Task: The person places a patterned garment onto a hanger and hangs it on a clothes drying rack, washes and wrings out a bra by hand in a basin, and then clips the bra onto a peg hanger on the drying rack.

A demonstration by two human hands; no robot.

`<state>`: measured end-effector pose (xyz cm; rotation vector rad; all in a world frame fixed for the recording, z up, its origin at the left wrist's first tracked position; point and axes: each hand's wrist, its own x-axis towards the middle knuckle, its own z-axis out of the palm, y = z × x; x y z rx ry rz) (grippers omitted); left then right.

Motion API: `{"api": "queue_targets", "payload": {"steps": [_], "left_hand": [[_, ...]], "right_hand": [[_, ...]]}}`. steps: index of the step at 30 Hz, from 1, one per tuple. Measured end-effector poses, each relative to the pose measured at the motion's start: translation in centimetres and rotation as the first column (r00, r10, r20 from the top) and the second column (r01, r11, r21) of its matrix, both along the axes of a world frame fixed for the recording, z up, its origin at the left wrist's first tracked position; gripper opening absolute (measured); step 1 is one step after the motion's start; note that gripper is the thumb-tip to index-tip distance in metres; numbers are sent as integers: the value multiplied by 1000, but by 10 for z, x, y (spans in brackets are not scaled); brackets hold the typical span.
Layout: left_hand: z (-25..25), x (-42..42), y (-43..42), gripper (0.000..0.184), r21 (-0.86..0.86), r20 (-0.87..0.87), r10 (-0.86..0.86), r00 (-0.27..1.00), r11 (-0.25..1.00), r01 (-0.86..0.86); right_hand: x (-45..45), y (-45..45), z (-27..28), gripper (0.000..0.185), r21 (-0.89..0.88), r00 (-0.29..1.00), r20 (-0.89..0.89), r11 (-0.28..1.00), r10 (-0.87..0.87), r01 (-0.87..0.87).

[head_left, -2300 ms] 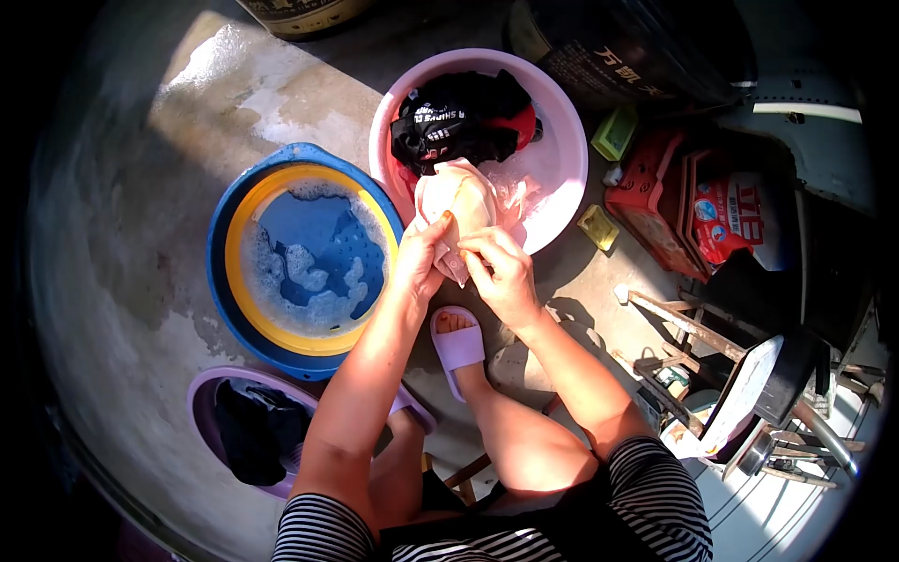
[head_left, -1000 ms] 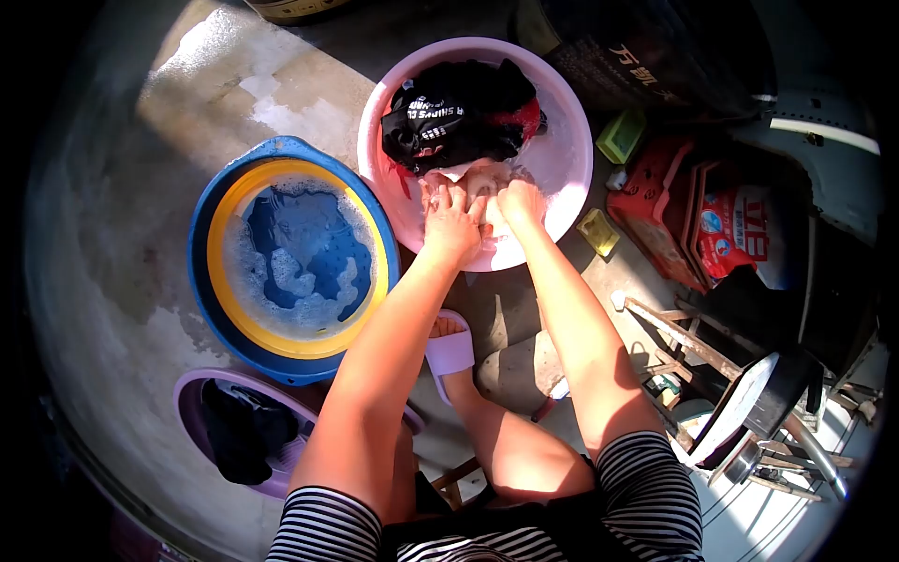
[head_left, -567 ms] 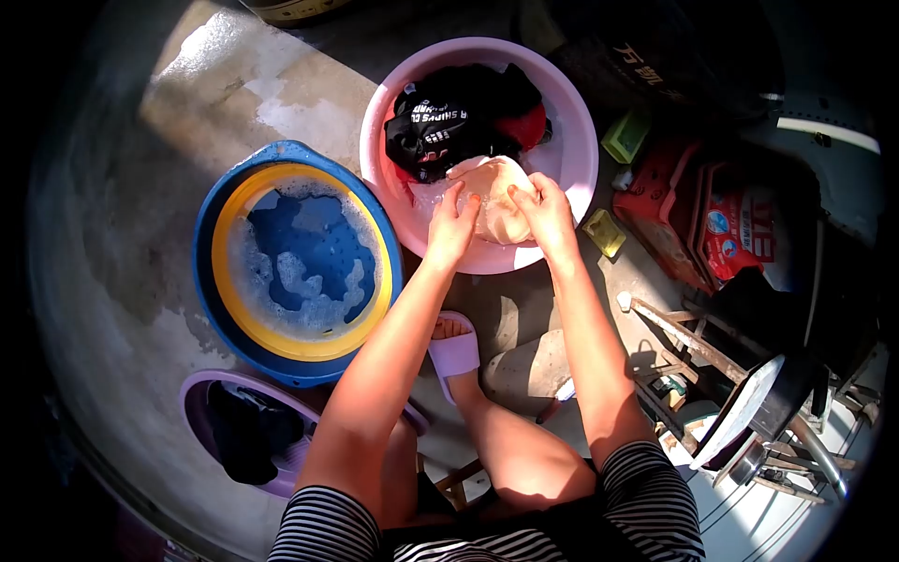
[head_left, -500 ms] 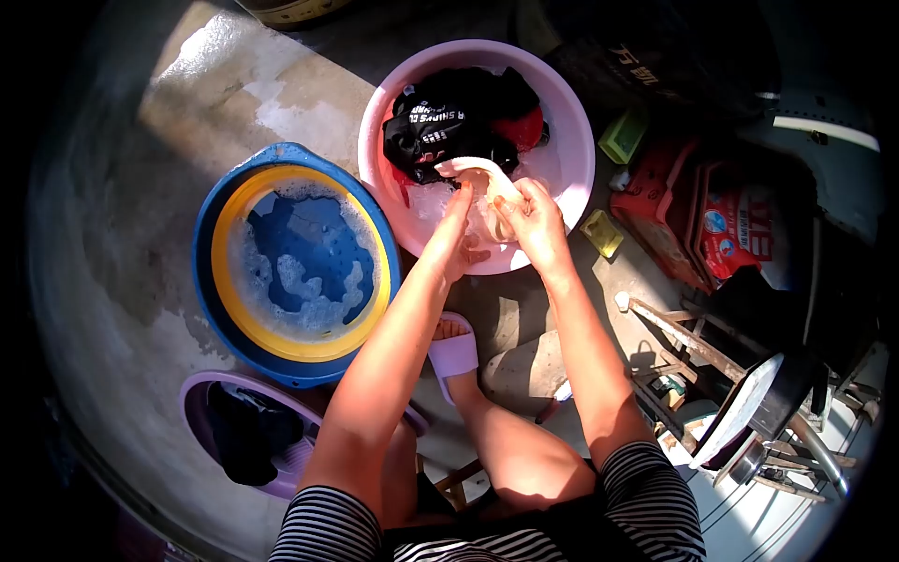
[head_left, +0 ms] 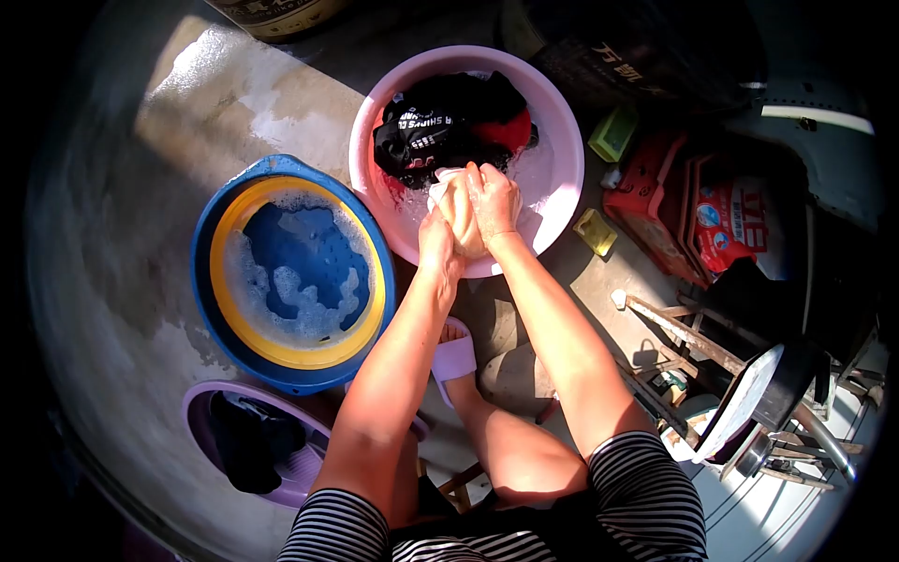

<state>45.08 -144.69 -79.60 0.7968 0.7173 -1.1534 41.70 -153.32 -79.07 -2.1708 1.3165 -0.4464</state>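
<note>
A pale cream cloth, wet and bunched up, is gripped between both hands over the near side of the pink basin. My left hand is closed on its lower left part. My right hand is wrapped over its right side, fingers pointing away from me. I cannot tell what kind of garment the cloth is. Just beyond the hands, a black garment with white lettering and a red piece of fabric lie in the basin's water.
Left of the pink basin stands a blue and yellow basin with sudsy water. Nearer me is a purple tub holding dark clothing. On the right are a green box, a yellow soap dish, a red crate and a wooden stool.
The cream cloth was stretched in a loop between my hands; now it is bunched together. My right hand has moved left and over it, and my hands are closer together.
</note>
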Motion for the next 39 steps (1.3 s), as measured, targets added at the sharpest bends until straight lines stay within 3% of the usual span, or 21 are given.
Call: {"api": "queue_targets", "payload": {"steps": [1, 2, 3, 4, 5, 7, 8, 11, 12, 15, 16, 17, 19, 24, 29, 30, 31, 32, 35, 37, 39], "left_hand": [[-23, 0, 1, 36, -47, -25, 7, 1000, 999, -8], [-36, 2, 1, 36, -32, 271, -144, 952, 987, 159], [-28, 2, 3, 29, -142, 290, -6, 957, 989, 50], [-21, 3, 5, 27, -262, 287, 130, 949, 964, -53], [-65, 5, 9, 25, -696, 63, 213, 975, 710, -110], [-57, -4, 14, 25, -291, 421, 79, 903, 955, 52], [-3, 5, 10, 27, -1, 178, -15, 984, 1000, 15], [6, 7, 9, 35, 42, 282, -9, 959, 999, -3], [-1, 16, 14, 48, 242, 337, -300, 892, 944, 226], [5, 20, 25, 75, 583, 650, -589, 479, 792, 182], [21, 15, 23, 88, 676, 733, -675, 85, 736, 11], [35, 13, 24, 86, 696, 708, -706, 3, 699, 165], [31, 2, 23, 82, 898, 409, -704, -581, 423, 119], [-10, -5, 9, 66, 978, 207, -727, -654, 163, 127], [-32, 16, 0, 61, 953, 233, -729, -644, 41, 299], [-31, 19, 1, 60, 938, 278, -731, -623, 67, 341], [-31, 21, 2, 59, 921, 321, -732, -601, 93, 379], [-33, 23, 2, 59, 923, 319, -732, -602, 94, 374], [-46, 26, 9, 63, 553, 658, -707, 260, 687, 472], [-10, 24, 4, 60, 277, 175, -434, 884, 883, 379], [12, 38, 8, 58, -247, -216, -274, 937, 944, 219]], "right_hand": [[6, 10, 10, 31, 1, 999, -3, 999, -32, 32], [16, 28, 22, 30, 117, 973, 225, 993, -40, 14], [24, 45, 33, 28, 227, 894, 442, 974, -81, -24], [23, 57, 43, 27, 171, 925, 380, 981, 16, -87], [24, 63, 50, 27, 117, 942, 317, 980, 114, -158], [14, 47, 36, 31, -11, 947, 247, 978, 205, -209], [4, 25, 9, 32, -8, 989, 90, 993, 116, -116], [-17, -13, -1, 41, 127, 989, -109, 985, -102, 116], [-25, -20, 1, 43, 189, 987, -79, 970, -139, 151], [-56, -43, 9, 53, 306, 965, -262, 946, -24, 106], [-59, -45, 9, 54, 342, 950, -313, 932, -9, 121], [-62, -44, 7, 55, 378, 930, -367, 915, 9, 141], [-59, -38, -7, 56, 374, 894, -448, 908, -2, 190], [-44, -43, -38, 47, 417, 733, -671, 874, 111, 249], [-53, -55, -67, 44, 413, 757, -651, 858, 44, 306], [-65, -65, -86, 37, 538, 817, -576, 746, -14, 392], [-55, -60, -49, 29, 825, 881, -389, 324, -270, 464], [-49, -51, -22, 23, 853, 885, -286, 323, -368, 410], [-46, -28, 4, 15, 867, 898, 16, 454, -439, 206], [-44, -5, 23, 12, 766, 924, 247, 643, -292, -1], [-37, 21, 32, 14, 424, 975, 205, 890, 86, -167]]}}
